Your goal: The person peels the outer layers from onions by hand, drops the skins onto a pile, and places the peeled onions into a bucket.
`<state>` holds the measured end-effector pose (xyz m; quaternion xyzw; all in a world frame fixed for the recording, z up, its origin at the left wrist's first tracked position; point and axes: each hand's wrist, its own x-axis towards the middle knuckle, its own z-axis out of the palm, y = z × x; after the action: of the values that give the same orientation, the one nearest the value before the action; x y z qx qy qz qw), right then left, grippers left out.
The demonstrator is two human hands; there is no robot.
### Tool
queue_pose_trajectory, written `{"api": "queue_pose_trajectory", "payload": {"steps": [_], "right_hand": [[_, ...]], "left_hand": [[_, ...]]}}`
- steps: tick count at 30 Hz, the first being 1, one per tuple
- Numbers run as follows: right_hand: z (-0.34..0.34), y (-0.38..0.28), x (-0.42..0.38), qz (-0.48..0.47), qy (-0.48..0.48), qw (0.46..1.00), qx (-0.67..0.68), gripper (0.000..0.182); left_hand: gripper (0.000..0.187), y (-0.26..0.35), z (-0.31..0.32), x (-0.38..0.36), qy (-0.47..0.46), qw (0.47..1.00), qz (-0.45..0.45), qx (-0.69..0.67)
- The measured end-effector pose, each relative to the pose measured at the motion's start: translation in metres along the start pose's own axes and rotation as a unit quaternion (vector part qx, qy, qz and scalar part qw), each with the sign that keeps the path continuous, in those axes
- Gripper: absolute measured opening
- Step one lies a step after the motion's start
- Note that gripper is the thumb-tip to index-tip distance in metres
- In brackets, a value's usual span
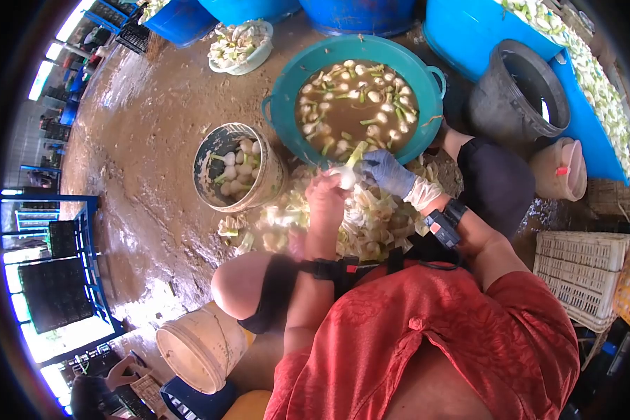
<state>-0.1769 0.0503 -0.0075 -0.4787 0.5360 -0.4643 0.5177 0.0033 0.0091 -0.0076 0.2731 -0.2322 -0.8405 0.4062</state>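
Note:
My bare left hand is closed on a white bulb, which looks like fresh garlic. My right hand, in a bluish glove, grips it near its green stalk. Both hands are at the near rim of a green tub, where similar bulbs float in brown water. Beneath my hands lies a heap of pale peelings. To the left stands a dirty bucket with several cleaned white bulbs inside.
A bowl of peelings sits on the wet brown floor. A black bucket of dark liquid and a pinkish bucket are at the right, above a white crate. A cream bucket lies tipped at lower left.

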Motion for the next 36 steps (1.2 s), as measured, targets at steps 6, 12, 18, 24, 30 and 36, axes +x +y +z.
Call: {"api": "queue_pose_trajectory", "payload": {"steps": [6, 12, 18, 24, 30, 36], "right_hand": [[0.001, -0.013, -0.006, 0.040, 0.052, 0.976, 0.205, 0.015], [0.004, -0.012, -0.011, -0.001, 0.050, 0.999, -0.011, 0.021], [0.020, 0.002, -0.017, -0.003, 0.087, 0.968, 0.235, 0.023], [0.017, -0.001, -0.014, 0.034, 0.092, 0.980, 0.173, 0.016], [0.001, 0.009, -0.004, 0.028, 0.168, 0.975, -0.145, 0.021], [-0.017, 0.025, -0.003, 0.018, -0.088, 0.871, -0.482, 0.021]], "left_hand": [[0.032, -0.004, -0.002, 0.004, -0.045, 0.997, -0.057, -0.016], [0.040, -0.022, 0.019, -0.003, 0.041, 0.955, 0.093, 0.280], [0.052, -0.003, 0.014, -0.007, -0.048, 0.972, -0.006, 0.230], [0.050, -0.012, 0.016, 0.000, 0.119, 0.949, -0.005, 0.293], [0.050, -0.015, 0.004, 0.002, 0.023, 0.988, 0.027, 0.149], [0.049, -0.004, 0.017, -0.007, -0.071, 0.997, -0.018, 0.039]]}}
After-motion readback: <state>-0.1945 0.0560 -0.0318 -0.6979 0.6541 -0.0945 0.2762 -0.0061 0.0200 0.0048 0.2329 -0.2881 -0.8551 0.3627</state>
